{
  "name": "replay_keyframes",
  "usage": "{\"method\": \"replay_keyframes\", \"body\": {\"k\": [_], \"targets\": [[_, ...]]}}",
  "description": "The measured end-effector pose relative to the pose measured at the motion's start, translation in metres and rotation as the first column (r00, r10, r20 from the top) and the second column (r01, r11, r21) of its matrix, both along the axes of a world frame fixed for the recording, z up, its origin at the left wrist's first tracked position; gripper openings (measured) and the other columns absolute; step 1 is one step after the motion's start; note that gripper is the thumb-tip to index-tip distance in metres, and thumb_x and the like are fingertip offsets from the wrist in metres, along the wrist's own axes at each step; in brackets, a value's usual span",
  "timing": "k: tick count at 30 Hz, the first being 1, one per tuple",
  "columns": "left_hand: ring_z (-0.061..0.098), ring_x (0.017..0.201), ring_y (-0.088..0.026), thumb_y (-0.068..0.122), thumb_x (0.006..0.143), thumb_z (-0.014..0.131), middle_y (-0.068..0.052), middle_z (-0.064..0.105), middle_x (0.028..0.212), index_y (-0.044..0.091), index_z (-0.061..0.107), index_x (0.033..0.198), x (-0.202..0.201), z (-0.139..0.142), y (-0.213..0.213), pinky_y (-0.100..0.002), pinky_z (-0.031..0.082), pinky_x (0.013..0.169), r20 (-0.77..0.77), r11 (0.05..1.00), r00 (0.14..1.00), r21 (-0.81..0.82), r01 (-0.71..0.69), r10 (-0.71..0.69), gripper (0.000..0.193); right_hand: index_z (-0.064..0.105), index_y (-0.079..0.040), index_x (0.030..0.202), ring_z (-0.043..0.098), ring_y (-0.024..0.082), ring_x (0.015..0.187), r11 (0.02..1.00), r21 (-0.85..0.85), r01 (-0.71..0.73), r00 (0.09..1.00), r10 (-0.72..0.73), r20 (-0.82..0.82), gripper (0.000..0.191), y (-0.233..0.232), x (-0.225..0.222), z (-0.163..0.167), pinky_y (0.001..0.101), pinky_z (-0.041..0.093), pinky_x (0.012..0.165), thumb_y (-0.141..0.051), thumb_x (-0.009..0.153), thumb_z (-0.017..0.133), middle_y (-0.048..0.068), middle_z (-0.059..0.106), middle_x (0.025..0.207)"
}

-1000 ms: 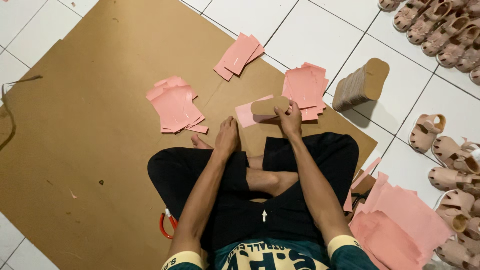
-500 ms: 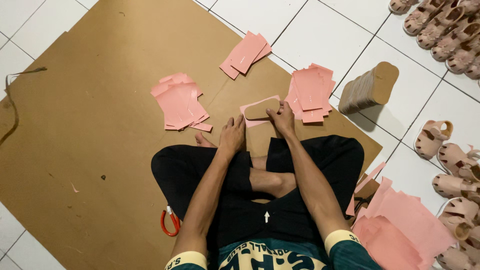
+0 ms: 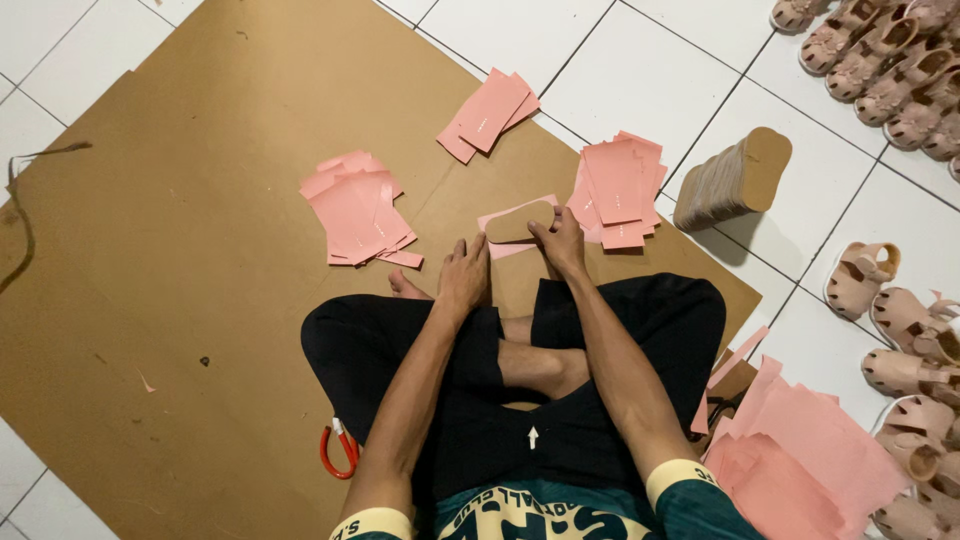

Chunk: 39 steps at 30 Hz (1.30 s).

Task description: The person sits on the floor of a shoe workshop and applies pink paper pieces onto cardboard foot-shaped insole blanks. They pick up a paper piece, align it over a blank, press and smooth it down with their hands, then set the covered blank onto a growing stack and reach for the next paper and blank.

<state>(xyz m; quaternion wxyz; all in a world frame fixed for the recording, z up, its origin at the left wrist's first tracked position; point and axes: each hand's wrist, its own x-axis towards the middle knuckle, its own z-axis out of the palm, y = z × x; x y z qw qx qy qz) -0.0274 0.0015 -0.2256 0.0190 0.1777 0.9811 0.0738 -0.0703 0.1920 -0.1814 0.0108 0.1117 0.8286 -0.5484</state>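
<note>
I sit cross-legged on a large brown cardboard sheet (image 3: 180, 290). In front of my knees lies a pink paper piece (image 3: 500, 248) with a tan sole-shaped board (image 3: 518, 221) on top of it. My right hand (image 3: 560, 243) presses its fingers on the right end of that sole board. My left hand (image 3: 465, 272) rests flat beside it, fingertips at the pink piece's near edge.
Three piles of pink cut pieces lie ahead: left (image 3: 355, 208), middle (image 3: 487, 113), right (image 3: 620, 188). A stack of tan sole boards (image 3: 733, 180) stands on the tiles. Beige sandals (image 3: 905, 330) line the right side. Red-handled scissors (image 3: 338, 452) lie by my left thigh; pink sheets (image 3: 800, 450) at my right.
Both hands have drawn slightly nearer and lower onto the cardboard. The sole board now lies flat on the pink piece under my right fingers.
</note>
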Motion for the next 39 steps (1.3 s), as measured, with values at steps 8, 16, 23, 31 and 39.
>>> {"method": "replay_keyframes", "body": {"k": [8,16,23,31,39], "targets": [[0.05,0.132,-0.039,0.016,0.093,0.053,-0.012,0.045,0.154,0.001,0.05,0.144,0.004,0.003,0.0,-0.049,0.05,0.099,-0.005,0.996,1.0,0.084,-0.025,0.025,0.053,0.056,0.005,0.126,0.076,0.022,0.096,1.0,0.003,-0.006,0.999,0.007,-0.041,0.054,0.001,-0.001,-0.003,0.033,0.06,0.082,-0.023,0.086,0.081,0.018,0.078,0.106],[0.049,0.132,-0.04,0.015,0.093,0.052,-0.007,0.044,0.156,0.003,0.051,0.144,0.001,0.001,0.0,-0.051,0.05,0.097,0.011,0.998,1.0,0.064,-0.023,0.022,0.052,0.057,0.003,0.125,0.077,0.023,0.094,1.0,0.012,0.01,1.0,-0.01,0.007,0.055,0.0,-0.001,0.0,0.034,0.061,0.079,-0.025,0.085,0.082,0.017,0.078,0.105],[0.05,0.131,-0.039,0.014,0.093,0.052,-0.009,0.046,0.155,0.002,0.051,0.144,0.001,0.002,0.001,-0.051,0.051,0.095,-0.002,0.998,1.0,0.056,-0.023,0.023,0.052,0.058,0.003,0.124,0.077,0.024,0.095,0.999,0.054,0.01,1.0,-0.009,-0.018,0.056,-0.001,0.0,0.002,0.0347,0.061,0.08,-0.026,0.083,0.083,0.018,0.078,0.106],[0.054,0.125,-0.037,0.018,0.098,0.052,-0.008,0.052,0.146,0.007,0.051,0.142,0.0,0.008,0.004,-0.053,0.053,0.092,0.04,0.998,0.998,0.038,-0.054,0.053,0.045,0.058,0.004,0.125,0.076,0.024,0.096,0.994,0.108,0.007,1.0,-0.004,-0.029,0.059,0.0,0.0,0.003,0.0351,0.06,0.082,-0.027,0.083,0.084,0.018,0.077,0.107],[0.053,0.124,-0.039,0.019,0.093,0.055,-0.008,0.051,0.146,0.014,0.049,0.145,0.0,-0.002,0.005,-0.055,0.052,0.09,0.018,0.996,0.998,0.074,-0.054,0.053,0.053,0.069,0.0,0.123,0.07,0.021,0.08,0.976,0.19,0.108,0.99,-0.089,-0.105,0.048,0.005,0.002,-0.007,0.0353,0.057,0.075,-0.025,0.084,0.081,0.012,0.074,0.092]]}}
